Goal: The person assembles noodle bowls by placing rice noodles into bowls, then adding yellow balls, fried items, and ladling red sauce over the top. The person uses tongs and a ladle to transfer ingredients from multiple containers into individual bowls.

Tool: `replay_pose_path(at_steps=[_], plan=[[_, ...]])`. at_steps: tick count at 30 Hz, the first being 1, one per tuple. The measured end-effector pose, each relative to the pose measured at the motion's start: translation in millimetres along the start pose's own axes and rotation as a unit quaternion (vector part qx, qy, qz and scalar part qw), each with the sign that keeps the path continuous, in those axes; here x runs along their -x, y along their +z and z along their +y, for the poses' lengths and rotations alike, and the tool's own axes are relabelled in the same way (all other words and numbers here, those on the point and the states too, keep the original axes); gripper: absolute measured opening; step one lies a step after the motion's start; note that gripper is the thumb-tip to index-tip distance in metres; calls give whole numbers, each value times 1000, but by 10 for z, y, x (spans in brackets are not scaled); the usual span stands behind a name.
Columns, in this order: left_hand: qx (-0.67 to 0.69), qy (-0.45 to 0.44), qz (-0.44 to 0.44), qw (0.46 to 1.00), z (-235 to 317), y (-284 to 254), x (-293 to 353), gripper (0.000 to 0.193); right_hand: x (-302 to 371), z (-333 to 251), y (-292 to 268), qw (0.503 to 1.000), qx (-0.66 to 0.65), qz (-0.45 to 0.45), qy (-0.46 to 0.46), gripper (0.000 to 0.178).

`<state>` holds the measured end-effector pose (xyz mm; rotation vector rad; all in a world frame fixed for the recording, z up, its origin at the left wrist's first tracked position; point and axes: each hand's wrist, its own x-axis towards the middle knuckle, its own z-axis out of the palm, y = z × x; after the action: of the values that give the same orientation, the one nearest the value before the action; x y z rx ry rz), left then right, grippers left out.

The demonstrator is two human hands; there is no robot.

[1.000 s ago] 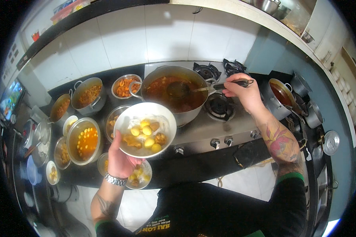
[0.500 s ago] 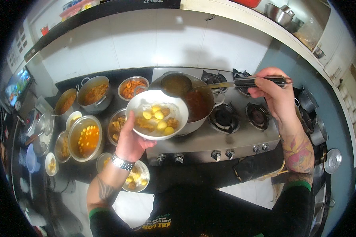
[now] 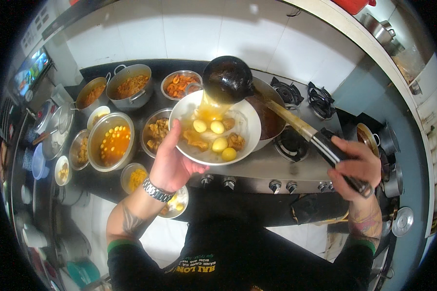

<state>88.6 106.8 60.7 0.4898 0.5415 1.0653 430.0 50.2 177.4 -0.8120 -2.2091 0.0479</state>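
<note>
My left hand (image 3: 172, 157) grips a white bowl (image 3: 250, 128) from below, its thumb over the near-left rim. Inside lie several yellowish eggs (image 3: 220, 144), browned meat pieces (image 3: 196, 139) and pale noodles. My right hand (image 3: 357, 167) is wrapped round the black handle of a long ladle (image 3: 228, 80). The ladle's dark cup is tipped over the bowl's far rim, and orange-yellow broth (image 3: 211, 107) pours from it onto the food. Behind the bowl, partly hidden by it and the ladle, a large pot of reddish-brown broth (image 3: 269, 116) sits on the stove.
The steel stove (image 3: 247, 175) has several black burners (image 3: 291, 144) right of the pot. To the left stand a metal bowl of orange soup with eggs (image 3: 112, 140), a pot of cooked food (image 3: 129, 85) and a bowl of orange pieces (image 3: 181, 85). Another white bowl (image 3: 179, 201) sits below my left wrist.
The ladle, held level over the pot before, is now tipped over the white bowl with broth running out. My right hand has lowered and turned. The view has shifted slightly.
</note>
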Motion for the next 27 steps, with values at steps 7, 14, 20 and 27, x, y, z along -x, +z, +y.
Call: replay_pose_path(at_steps=[7,14,20,27], plan=[[1,35,22,999,-42,-56,83,67,59,-101,-81,1000,16,-5,14,26],[7,36,7,999,-35,-212,122,68,60,427,298,992,116,-32,27,19],[-10,47,46,998,6,-236,184,70,187,783,733,972,131,-191,24,14],[-9,40,52,998,32,-254,187,71,163,1000,755,964,-62,46,255,13]])
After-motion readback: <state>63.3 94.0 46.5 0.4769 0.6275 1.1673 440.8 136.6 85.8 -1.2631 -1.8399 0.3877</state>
